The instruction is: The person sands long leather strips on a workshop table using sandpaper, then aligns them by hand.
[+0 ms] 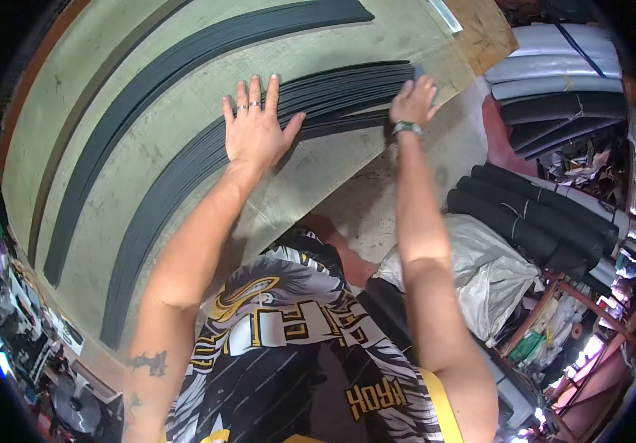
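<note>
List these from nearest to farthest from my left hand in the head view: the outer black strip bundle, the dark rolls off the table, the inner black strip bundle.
From your left hand:
1. Inner black strip bundle: directly under the hand.
2. Outer black strip bundle: beyond the fingertips, across the table.
3. Dark rolls: off the table, to your right.

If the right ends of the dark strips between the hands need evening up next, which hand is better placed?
Probably the right hand: it is at those ends of the dark strips, while the left hand lies spread across them farther along the curve.
</note>
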{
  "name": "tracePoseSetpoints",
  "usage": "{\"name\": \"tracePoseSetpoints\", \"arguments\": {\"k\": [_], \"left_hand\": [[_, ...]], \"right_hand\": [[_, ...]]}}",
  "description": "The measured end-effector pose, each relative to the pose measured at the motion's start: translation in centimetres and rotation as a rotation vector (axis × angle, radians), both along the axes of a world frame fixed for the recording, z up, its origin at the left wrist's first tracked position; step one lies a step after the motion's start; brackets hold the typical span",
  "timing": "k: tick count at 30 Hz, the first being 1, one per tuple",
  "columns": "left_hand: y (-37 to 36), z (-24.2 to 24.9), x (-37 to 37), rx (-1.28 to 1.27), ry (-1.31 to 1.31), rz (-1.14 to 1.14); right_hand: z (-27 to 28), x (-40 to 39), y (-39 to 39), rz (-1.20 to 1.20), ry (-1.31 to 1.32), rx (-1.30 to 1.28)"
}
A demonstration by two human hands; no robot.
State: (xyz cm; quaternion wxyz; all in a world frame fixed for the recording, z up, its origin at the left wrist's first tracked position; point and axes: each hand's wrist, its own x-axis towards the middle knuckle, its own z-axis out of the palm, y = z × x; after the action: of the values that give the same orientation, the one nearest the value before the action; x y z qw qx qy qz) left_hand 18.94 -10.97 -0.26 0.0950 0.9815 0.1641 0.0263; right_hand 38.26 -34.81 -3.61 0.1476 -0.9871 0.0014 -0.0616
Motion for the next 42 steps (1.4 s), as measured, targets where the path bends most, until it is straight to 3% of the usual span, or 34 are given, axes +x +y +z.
{"name": "tracePoseSetpoints", "arguments": {"k": [2, 5, 7, 9, 11, 14, 15, 16, 17, 19, 21, 23, 26, 27, 28, 29, 31, 33, 35, 38, 41, 42], "left_hand": [[0.0, -0.2, 0.2, -0.009, -0.028, 0.005], [0.1, -0.2, 0.1, -0.003, -0.024, 0.008], [0.2, 0.0, 0.2, 0.009, -0.043, -0.001], [0.1, 0.5, -0.1, 0.009, -0.041, -0.004], [0.2, 0.0, -0.2, 0.043, -0.059, 0.003], [0.1, -0.4, -0.3, 0.071, -0.038, 0.011], [0.3, -0.4, -0.3, 0.06, -0.035, 0.023], [0.2, -0.3, -0.3, 0.047, -0.025, 0.02], [0.2, -0.2, -0.3, 0.036, -0.018, 0.007], [0.4, 0.0, 0.1, 0.052, -0.02, 0.001], [0.1, -0.3, -0.3, 0.064, -0.021, 0.003], [-0.1, -0.2, -0.4, 0.057, -0.014, 0.002], [-0.1, 0.2, -0.7, 0.034, 0.019, -0.007], [0.2, 0.4, -0.2, 0.028, 0.022, -0.008], [0.3, 0.1, -0.2, 0.023, 0.005, -0.004], [0.2, 0.1, -0.1, 0.017, 0.006, -0.003], [0.3, 0.5, 0.0, 0.009, 0.016, -0.004], [0.3, 0.8, 0.1, 0.017, 0.045, -0.011], [0.1, 1.1, -0.2, 0.022, 0.055, -0.01], [0.1, 1.4, -0.1, 0.029, 0.065, -0.007], [0.1, 1.0, 0.0, -0.004, 0.053, 0.002], [0.0, 1.2, 0.0, -0.012, 0.059, 0.003]], "right_hand": [[-2.6, -5.4, 3.2, 0.169, -0.147, -0.031], [-1.5, -14.5, 7.1, 0.445, -0.082, 0.021], [-3.6, -8.9, 2.8, 0.398, -0.262, -0.286], [-4.3, -1.0, -3.3, 0.129, -0.081, -0.065], [-1.3, 2.5, -4.8, -0.057, 0.104, -0.036], [-3.2, -1.9, -1.5, 0.25, -0.215, 0.058], [-3.3, -5.8, 1.0, 0.391, -0.208, 0.091], [-3.1, -10.2, 4.2, 0.497, -0.23, -0.136], [-2.5, -13.8, 5.6, 0.592, -0.176, -0.017], [-1.4, -12.0, 3.8, 0.644, -0.124, -0.016], [-2.7, -5.1, -0.5, 0.403, -0.231, -0.122], [-2.1, 0.9, -3.7, 0.209, -0.118, -0.098], [0.4, -0.4, -0.1, 0.172, 0.114, 0.276], [-5.3, -1.9, 0.6, 0.407, -0.316, -0.134], [-2.9, -7.0, 4.6, 0.471, -0.351, -0.091], [-0.7, -11.2, 6.9, 0.571, -0.179, -0.074], [-0.8, -14.4, 7.0, 0.682, -0.091, -0.003], [-2.9, -8.2, 3.0, 0.494, -0.262, -0.322], [-2.7, -1.1, -1.0, 0.177, -0.173, -0.027], [-1.8, 2.4, -0.7, 0.024, -0.067, -0.085], [-2.7, -5.3, 4.5, 0.343, -0.229, -0.102], [-1.9, -9.2, 6.7, 0.431, -0.173, -0.037]]}}
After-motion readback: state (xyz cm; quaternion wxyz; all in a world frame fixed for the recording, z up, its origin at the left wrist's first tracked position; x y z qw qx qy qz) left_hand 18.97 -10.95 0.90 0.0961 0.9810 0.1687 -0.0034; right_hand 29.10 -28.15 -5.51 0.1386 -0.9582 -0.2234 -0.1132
